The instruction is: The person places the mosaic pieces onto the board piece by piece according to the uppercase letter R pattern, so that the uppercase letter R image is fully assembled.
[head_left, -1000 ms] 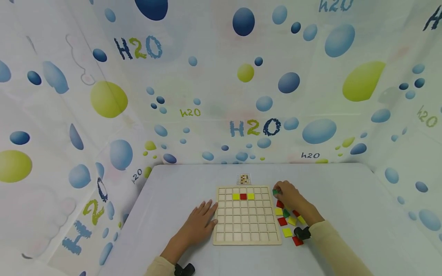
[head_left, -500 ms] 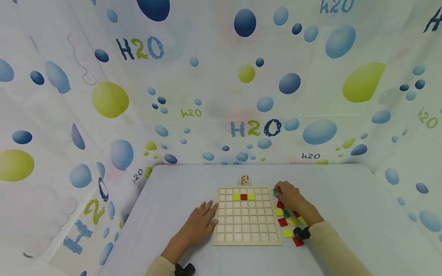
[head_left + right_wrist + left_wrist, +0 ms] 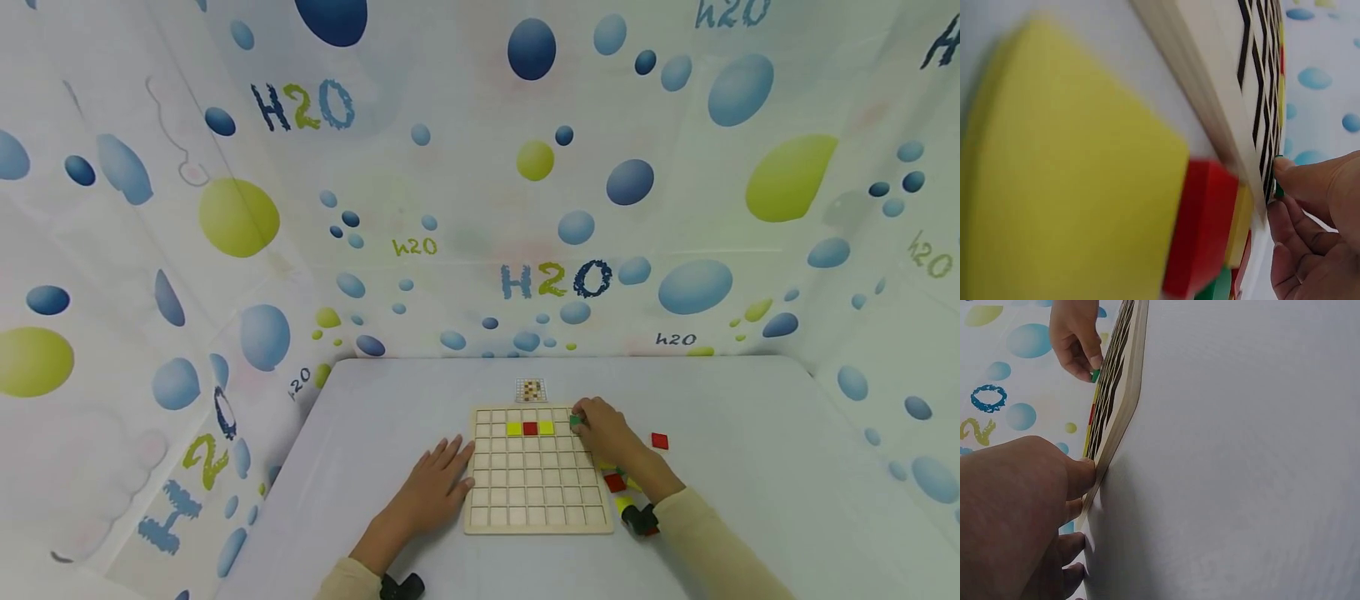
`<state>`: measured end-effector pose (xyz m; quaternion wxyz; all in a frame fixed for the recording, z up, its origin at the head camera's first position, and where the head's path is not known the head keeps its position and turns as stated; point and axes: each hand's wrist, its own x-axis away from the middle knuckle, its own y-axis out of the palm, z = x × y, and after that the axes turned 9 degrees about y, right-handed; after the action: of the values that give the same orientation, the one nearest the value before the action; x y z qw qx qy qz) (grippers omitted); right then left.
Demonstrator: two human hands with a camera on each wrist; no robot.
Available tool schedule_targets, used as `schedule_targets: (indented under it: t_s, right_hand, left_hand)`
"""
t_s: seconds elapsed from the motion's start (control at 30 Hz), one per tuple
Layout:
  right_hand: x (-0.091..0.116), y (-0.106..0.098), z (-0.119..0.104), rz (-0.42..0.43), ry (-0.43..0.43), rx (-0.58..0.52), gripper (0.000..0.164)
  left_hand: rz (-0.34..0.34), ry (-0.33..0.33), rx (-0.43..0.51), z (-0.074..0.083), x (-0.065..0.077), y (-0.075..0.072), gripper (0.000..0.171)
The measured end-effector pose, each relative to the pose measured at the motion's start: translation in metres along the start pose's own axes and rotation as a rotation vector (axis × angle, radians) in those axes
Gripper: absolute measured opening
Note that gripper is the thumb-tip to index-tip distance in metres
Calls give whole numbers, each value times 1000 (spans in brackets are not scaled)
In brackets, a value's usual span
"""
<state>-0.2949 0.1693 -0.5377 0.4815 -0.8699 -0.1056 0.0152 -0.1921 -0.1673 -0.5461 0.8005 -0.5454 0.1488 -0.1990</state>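
A pale wooden grid board lies on the table, with a yellow tile, a red tile and another yellow tile side by side in one of its far rows. Over the board's far right corner my right hand pinches a green tile between thumb and fingers; the right wrist view shows the green tile right at the board's surface. My left hand rests with spread, straight fingers against the board's left edge, thumb and fingertips at the rim in the left wrist view.
Right of the board lie several loose red, yellow and green tiles, partly hidden under my right forearm. One red tile lies apart farther right. A small printed pattern card lies beyond the board's far edge. Behind the table hangs a patterned backdrop.
My right hand has moved left with the green tile, from beside the board to over its far right corner. The red tile farther right has come into view. My left hand stays put.
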Motion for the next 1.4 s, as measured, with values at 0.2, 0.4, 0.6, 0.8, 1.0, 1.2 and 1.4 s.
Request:
schedule_targets:
  t_s: [0.2,0.4,0.6,0.8,1.0,1.2,1.4]
  right_hand:
    - [3,3,-15,-1,-28,0,15]
    - [0,6,-20,-7,-35,-5,12]
    - [-3,9,-19,-8,-22,21,11]
    - [-3,9,-20,5,-19,36,11]
    - [-1,7,-19,0,-18,49,11]
    - [6,-6,-12,10,26,13,19]
    - [16,-25,1,75,144,140,33]
  left_hand:
    - [3,3,4,0,-1,-1,61]
    - [6,15,1,-1,-3,-1,61]
    - [7,7,-3,0,-4,-1,61]
    - [13,8,0,2,-3,-2,61]
    - [17,8,4,4,-3,-2,61]
    - [20,17,1,3,-4,-1,61]
    - [14,21,-7,-1,-2,2,60]
